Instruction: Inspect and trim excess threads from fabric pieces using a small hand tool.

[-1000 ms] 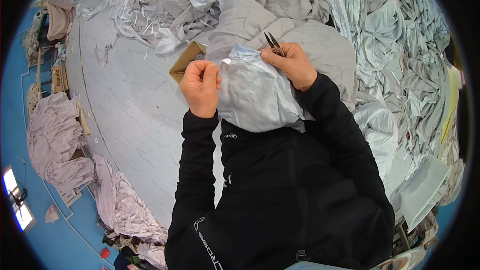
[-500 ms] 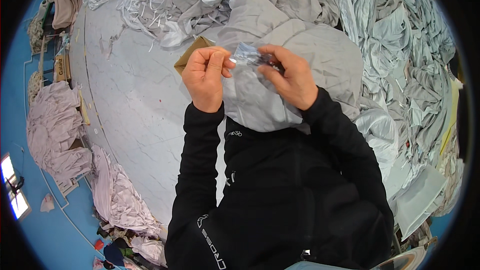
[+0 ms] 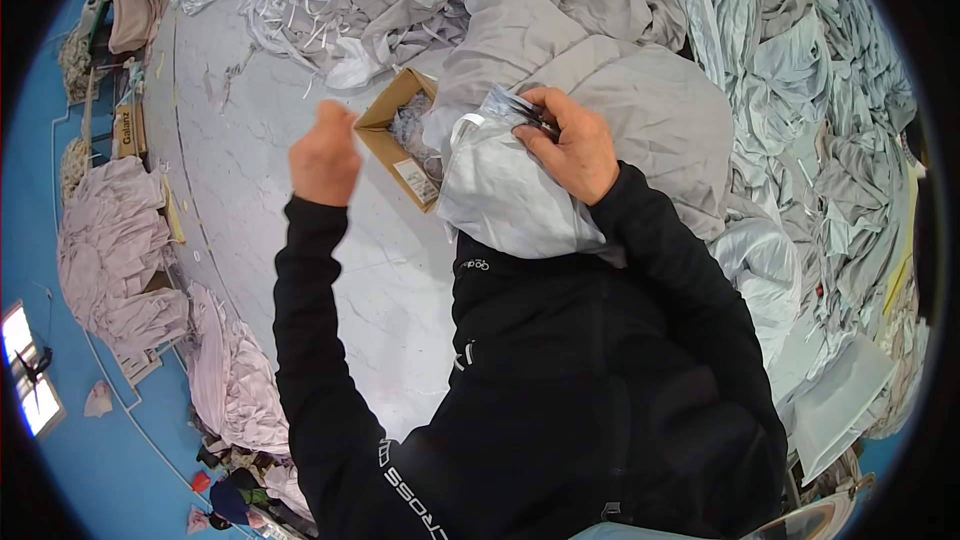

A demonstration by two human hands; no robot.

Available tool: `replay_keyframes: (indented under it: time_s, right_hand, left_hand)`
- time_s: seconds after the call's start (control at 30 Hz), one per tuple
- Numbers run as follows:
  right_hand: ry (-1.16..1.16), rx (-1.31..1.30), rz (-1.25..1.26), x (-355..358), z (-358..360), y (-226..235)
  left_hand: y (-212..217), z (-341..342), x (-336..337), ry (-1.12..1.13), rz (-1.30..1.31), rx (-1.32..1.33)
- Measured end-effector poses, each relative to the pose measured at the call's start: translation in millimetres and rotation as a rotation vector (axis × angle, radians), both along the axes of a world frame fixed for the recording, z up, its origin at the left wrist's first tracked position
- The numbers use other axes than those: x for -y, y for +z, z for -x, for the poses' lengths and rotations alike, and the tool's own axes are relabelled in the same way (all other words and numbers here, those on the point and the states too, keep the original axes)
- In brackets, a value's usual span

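Garments in pale pink (image 3: 110, 240) hang off the bench (image 3: 230, 190) at my far left. My left hand (image 3: 325, 153) hovers above the bench, fingers curled together on nothing I can see. Just right sits an open cardboard box (image 3: 398, 140). My right hand (image 3: 570, 145) clamps small dark snips (image 3: 535, 120) against the light grey cloth (image 3: 510, 200) before my chest.

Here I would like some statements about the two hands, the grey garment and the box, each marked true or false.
1. The right hand grips the light grey garment. True.
2. The left hand also holds the garment. False: it is raised, apart from it.
3. The cardboard box is shut. False: it is open, with small pieces inside.
4. The box lies between the two hands. True.
5. Grey fabric heaps lie to the person's right. True.
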State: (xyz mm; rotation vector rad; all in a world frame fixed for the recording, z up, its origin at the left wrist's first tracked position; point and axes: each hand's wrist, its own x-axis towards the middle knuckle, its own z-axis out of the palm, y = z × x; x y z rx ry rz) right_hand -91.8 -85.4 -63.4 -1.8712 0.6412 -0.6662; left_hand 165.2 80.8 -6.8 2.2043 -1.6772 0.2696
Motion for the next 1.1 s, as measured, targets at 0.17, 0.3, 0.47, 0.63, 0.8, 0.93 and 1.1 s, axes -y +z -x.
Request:
replay_keyframes:
  time_s: [0.17, 0.3, 0.47, 0.63, 0.8, 0.93, 1.1]
  right_hand:
    - [0.052, -0.023, -0.120, -1.9, -7.3, 6.6]
    - [0.034, -0.047, -0.132, 1.0, -2.7, 2.6]
    - [0.030, -0.032, -0.134, -0.3, -4.3, 4.8]
    - [0.042, 0.009, -0.124, -2.5, -7.5, 1.9]
    - [0.024, -0.005, -0.089, 0.7, -4.1, 0.4]
    - [0.010, 0.018, -0.085, -0.4, -6.8, -3.3]
    - [0.032, 0.012, -0.245, 2.1, -5.4, -10.4]
  left_hand:
    - [-62.4, -65.1, -75.3, 0.380, -0.137, -0.105]
    - [-76.6, -1.7, -41.4, 0.125, -0.002, -0.153]
    - [-13.7, 119.0, 35.7, -0.057, 0.233, -0.352]
    - [-38.3, 117.3, 41.0, -0.078, 0.201, -0.178]
    - [-27.5, 103.9, 42.3, 0.044, 0.156, -1.055]
    - [-16.4, 107.6, 56.2, -0.031, 0.271, -1.350]
    - [-21.1, 87.1, 45.0, 0.221, 0.303, -1.446]
